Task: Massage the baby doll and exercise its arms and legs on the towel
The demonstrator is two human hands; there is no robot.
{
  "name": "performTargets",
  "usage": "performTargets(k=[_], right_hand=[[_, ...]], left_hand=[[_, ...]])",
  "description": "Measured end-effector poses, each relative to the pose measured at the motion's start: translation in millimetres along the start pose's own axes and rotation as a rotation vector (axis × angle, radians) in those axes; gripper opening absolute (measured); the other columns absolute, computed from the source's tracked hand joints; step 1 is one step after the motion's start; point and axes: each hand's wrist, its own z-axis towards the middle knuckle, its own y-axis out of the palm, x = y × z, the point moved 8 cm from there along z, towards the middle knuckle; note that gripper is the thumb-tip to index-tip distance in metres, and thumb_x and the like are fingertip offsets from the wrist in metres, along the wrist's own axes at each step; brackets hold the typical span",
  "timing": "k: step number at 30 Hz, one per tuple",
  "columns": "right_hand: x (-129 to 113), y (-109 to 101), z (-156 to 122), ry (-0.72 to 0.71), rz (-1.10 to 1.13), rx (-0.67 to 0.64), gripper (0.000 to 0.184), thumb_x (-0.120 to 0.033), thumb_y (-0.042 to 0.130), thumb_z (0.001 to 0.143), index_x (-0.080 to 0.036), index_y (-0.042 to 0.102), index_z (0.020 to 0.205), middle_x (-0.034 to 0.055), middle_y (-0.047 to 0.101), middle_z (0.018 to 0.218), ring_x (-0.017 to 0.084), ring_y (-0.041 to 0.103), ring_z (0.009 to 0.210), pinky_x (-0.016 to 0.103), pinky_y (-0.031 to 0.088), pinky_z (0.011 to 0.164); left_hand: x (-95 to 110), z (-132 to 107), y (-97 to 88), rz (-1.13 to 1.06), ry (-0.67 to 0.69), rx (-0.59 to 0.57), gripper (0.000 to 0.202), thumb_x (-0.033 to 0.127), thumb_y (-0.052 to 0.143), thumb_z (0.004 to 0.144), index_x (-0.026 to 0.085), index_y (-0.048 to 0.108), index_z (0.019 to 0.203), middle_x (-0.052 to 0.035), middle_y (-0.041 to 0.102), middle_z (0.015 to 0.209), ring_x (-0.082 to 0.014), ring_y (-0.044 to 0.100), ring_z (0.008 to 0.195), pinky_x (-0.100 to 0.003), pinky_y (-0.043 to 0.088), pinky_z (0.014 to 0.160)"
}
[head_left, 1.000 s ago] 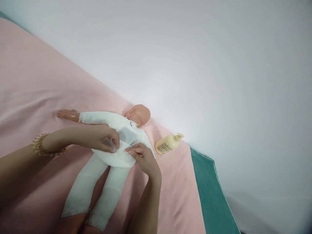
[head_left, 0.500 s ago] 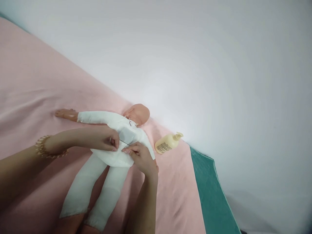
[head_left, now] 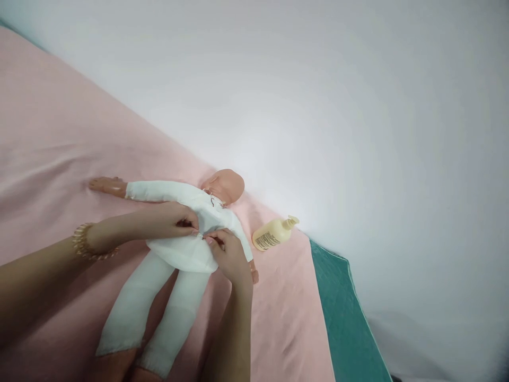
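A baby doll with a white cloth body lies on its back, its head towards the wall. A white, diaper-like cover wraps its hips. My left hand, with a beaded bracelet on the wrist, is closed in a pinch at the cover's upper edge, over the doll's belly. Close beside it, my right hand pinches the same edge with thumb and forefinger. The fingertips of both hands nearly meet, and the small bit of material between them is hard to make out.
A pale yellow pump bottle stands to the right of the doll, near the wall. Under the doll spreads a pink sheet. A green surface shows past its right edge.
Both hands have moved slightly up the doll's belly and closer together. My left hand has shifted right. The doll and the bottle stay where they were.
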Motion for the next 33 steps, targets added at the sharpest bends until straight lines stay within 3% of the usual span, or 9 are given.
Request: performTargets(k=[3, 6, 9, 11, 15, 24, 27, 33], right_hand=[[4.2, -1.2, 4.3, 0.004, 0.063, 0.067, 0.016, -0.024, 0.055, 0.089, -0.022, 0.070, 0.084, 0.0000, 0.069, 0.092, 0.017, 0.062, 0.092, 0.031, 0.047, 0.083], [12.0, -7.9, 9.6, 0.013, 0.189, 0.211, 0.017, -0.028, 0.054, 0.090, -0.022, 0.068, 0.084, 0.0001, 0.070, 0.090, 0.016, 0.062, 0.087, 0.030, 0.048, 0.081], [14.5, -16.8, 11.7, -0.044, 0.239, 0.417, 0.020, -0.033, 0.052, 0.091, -0.021, 0.069, 0.091, 0.0034, 0.068, 0.099, 0.017, 0.062, 0.094, 0.030, 0.049, 0.086], [10.0, -15.8, 12.2, -0.116, 0.208, 0.477, 0.022, -0.034, 0.052, 0.093, -0.020, 0.068, 0.098, 0.0057, 0.066, 0.108, 0.018, 0.060, 0.106, 0.032, 0.047, 0.096], [2.2, -3.7, 14.2, -0.186, 0.119, 0.434, 0.026, -0.035, 0.052, 0.095, -0.022, 0.064, 0.114, 0.0070, 0.063, 0.124, 0.019, 0.052, 0.123, 0.035, 0.038, 0.110], [6.7, 3.0, 22.4, -0.141, -0.020, 0.342, 0.026, -0.032, 0.049, 0.098, -0.019, 0.065, 0.114, 0.0066, 0.067, 0.120, 0.019, 0.055, 0.118, 0.032, 0.039, 0.106], [3.0, 0.4, 19.6, -0.164, -0.040, 0.387, 0.026, -0.031, 0.049, 0.098, -0.019, 0.065, 0.115, 0.0065, 0.066, 0.120, 0.019, 0.053, 0.118, 0.033, 0.039, 0.106], [2.2, -4.0, 15.2, -0.151, -0.088, 0.469, 0.030, -0.031, 0.049, 0.098, -0.019, 0.064, 0.121, 0.0091, 0.057, 0.132, 0.021, 0.043, 0.130, 0.039, 0.033, 0.114]], left_hand=[[-1.4, 1.4, -3.8, -0.079, -0.011, 0.034, 0.031, 0.041, 0.052, 0.089, 0.021, 0.075, 0.084, -0.0012, 0.070, 0.077, -0.0187, 0.057, 0.070, -0.029, 0.039, 0.063], [-8.9, 2.7, -10.5, -0.222, -0.060, 0.132, 0.040, 0.055, 0.054, 0.087, 0.021, 0.074, 0.087, -0.0022, 0.070, 0.081, -0.0201, 0.059, 0.075, -0.029, 0.042, 0.064], [-12.2, 1.3, -22.1, -0.278, -0.059, 0.319, 0.039, 0.054, 0.054, 0.089, 0.020, 0.073, 0.090, -0.0029, 0.071, 0.088, -0.0214, 0.061, 0.083, -0.030, 0.047, 0.071], [-4.4, 0.4, -26.5, -0.218, 0.047, 0.397, 0.035, 0.049, 0.053, 0.092, 0.020, 0.072, 0.095, -0.0039, 0.071, 0.098, -0.0230, 0.061, 0.096, -0.033, 0.048, 0.085], [8.3, 2.9, -16.8, -0.017, 0.215, 0.355, 0.039, 0.046, 0.047, 0.096, 0.021, 0.066, 0.119, -0.0066, 0.066, 0.123, -0.0244, 0.054, 0.120, -0.037, 0.039, 0.107], [-13.9, 13.3, -3.2, 0.135, 0.118, 0.204, 0.050, 0.052, 0.038, 0.099, 0.018, 0.061, 0.129, -0.0090, 0.061, 0.132, -0.0263, 0.051, 0.125, -0.038, 0.036, 0.109], [-8.3, 10.7, -6.2, 0.159, 0.159, 0.241, 0.047, 0.050, 0.039, 0.100, 0.019, 0.063, 0.126, -0.0085, 0.063, 0.129, -0.0248, 0.053, 0.122, -0.037, 0.037, 0.108], [11.5, -0.5, -17.7, 0.189, 0.249, 0.431, 0.039, 0.044, 0.040, 0.099, 0.021, 0.063, 0.121, -0.0079, 0.062, 0.129, -0.0241, 0.050, 0.125, -0.040, 0.034, 0.113]])
